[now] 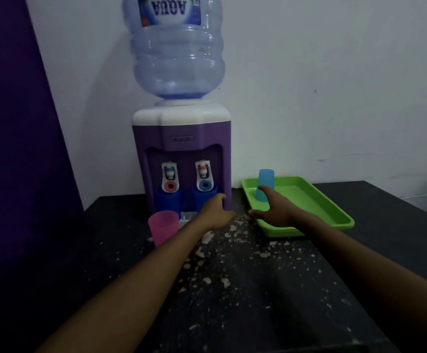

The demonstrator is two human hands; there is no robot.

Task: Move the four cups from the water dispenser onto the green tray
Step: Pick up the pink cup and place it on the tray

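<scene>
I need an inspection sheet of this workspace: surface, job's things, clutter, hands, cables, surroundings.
Surface: dark table, white flecks.
Job's things: light blue cup upside down on green tray; two dark blue cups under dispenser taps; pink cup upright on table.
Clutter: nothing seen.
Hands: left hand near right dark blue cup; right hand open over tray.
Cables: nothing seen.
Surroundings: white wall, purple panel.

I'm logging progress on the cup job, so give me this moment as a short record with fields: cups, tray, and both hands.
cups on tray: one light blue cup, upside down, far left corner
cups at dispenser: two dark blue cups under the taps
cup on table: pink cup, upright, in front of the water dispenser
green tray: right of dispenser
left hand: open, by the right dark blue cup
right hand: open, over tray, empty
</scene>
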